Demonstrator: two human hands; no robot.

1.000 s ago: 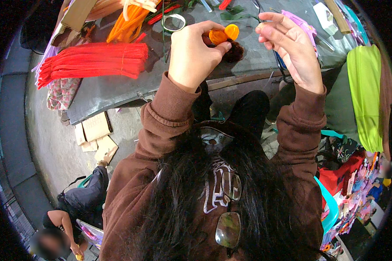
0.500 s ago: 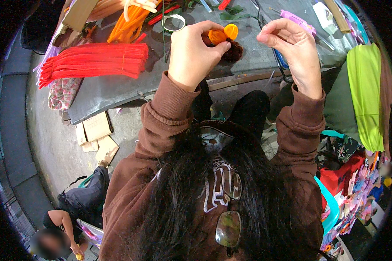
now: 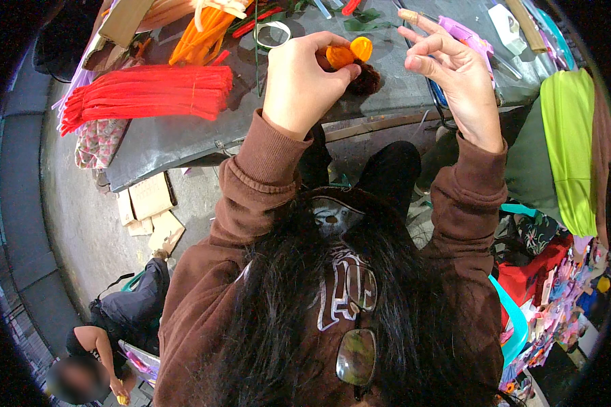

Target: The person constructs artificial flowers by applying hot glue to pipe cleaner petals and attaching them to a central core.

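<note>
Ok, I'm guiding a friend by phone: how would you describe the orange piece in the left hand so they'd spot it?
Across the top lies a grey table; over it is the left hand, right of the red bundle. Pinched there is the orange piece: two rounded lobes, unlike the long orange strips farther left or the dark fuzzy piece beside it.
</note>
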